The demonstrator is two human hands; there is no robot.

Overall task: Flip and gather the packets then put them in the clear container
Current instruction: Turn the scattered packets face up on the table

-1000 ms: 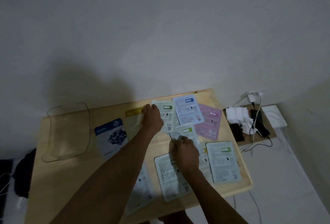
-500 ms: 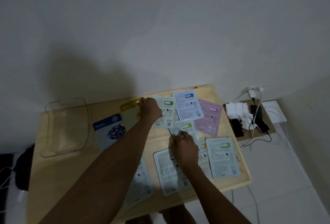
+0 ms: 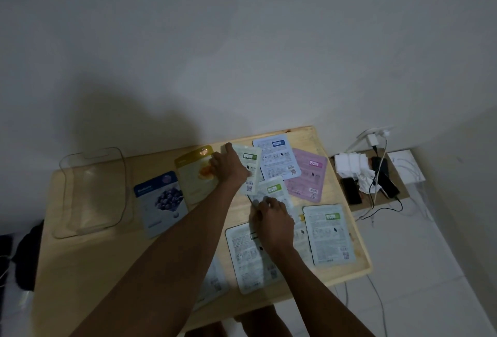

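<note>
Wooden, pale and smooth, the table [image 3: 67, 269] carries flat, glossy rectangular packets spread over its right half. From my remote seat I see my left hand [image 3: 228, 167] flat on top of the yellow packet [image 3: 193, 175], fingers spread over its right edge and the neighbouring green-label packet [image 3: 248, 164]; whether it grips either I cannot tell. The yellow packet lies face up, long axis running away from me, beside the blueberry packet [image 3: 161, 202], also face up and tilted slightly. My right hand [image 3: 271, 218] presses down with curled fingers on another green-label packet [image 3: 271, 191]; its grip is hidden. The pink packet [image 3: 308, 175] lies text side up. The clear container [image 3: 91, 191], rounded and transparent, sits far left.
</note>
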